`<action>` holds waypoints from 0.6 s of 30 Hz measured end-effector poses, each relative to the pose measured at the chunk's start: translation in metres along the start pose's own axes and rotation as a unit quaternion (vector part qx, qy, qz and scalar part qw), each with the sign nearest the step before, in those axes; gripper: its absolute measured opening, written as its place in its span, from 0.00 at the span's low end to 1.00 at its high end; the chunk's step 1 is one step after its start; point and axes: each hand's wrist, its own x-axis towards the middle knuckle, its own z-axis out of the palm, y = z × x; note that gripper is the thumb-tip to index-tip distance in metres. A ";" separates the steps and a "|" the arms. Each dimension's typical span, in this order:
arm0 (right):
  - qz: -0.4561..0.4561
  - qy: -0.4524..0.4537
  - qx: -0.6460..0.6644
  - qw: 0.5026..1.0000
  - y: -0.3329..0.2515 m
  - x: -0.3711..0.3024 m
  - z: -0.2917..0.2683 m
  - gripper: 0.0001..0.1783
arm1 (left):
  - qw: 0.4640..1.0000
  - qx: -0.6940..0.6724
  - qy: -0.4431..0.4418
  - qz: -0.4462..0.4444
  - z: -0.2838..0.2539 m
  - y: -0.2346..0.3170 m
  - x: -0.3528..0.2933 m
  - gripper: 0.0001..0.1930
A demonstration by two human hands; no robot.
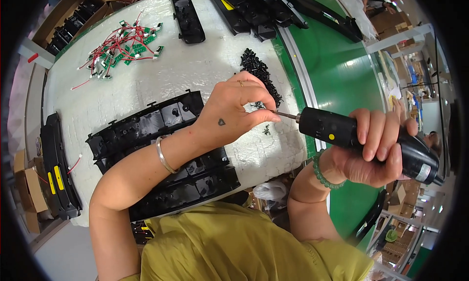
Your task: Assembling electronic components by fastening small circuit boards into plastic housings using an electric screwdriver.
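Observation:
My right hand (376,149) is wrapped round a black electric screwdriver (325,127), held level with its bit (288,115) pointing left. The thumb and forefinger of my left hand (234,105) are pinched together at the bit's tip; whatever is between them is too small and covered to make out. Just beyond that hand lies a heap of small black screws (256,68), with a few loose ones (266,130) nearer. Under my left forearm are long black plastic housings (146,122), side by side and partly hidden by the arm.
Green circuit boards with red wires (129,49) lie tangled at the far left of the white-covered table (210,61). More black housings (188,17) sit along the far edge. One with yellow labels (58,168) rests at the left edge. A green surface (337,71) runs along the right.

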 end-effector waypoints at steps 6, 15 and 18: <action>-0.025 0.021 -0.008 0.999 -0.003 -0.005 0.022 0.20 | 0.998 0.004 0.020 0.058 -0.005 0.008 -0.011 0.08; -0.085 0.018 0.007 0.996 -0.002 -0.019 0.050 0.19 | 0.989 0.059 0.085 0.104 -0.016 0.024 -0.027 0.06; -0.105 0.042 0.021 0.993 0.004 -0.025 0.049 0.18 | 0.989 0.076 0.072 0.107 -0.022 0.019 -0.028 0.10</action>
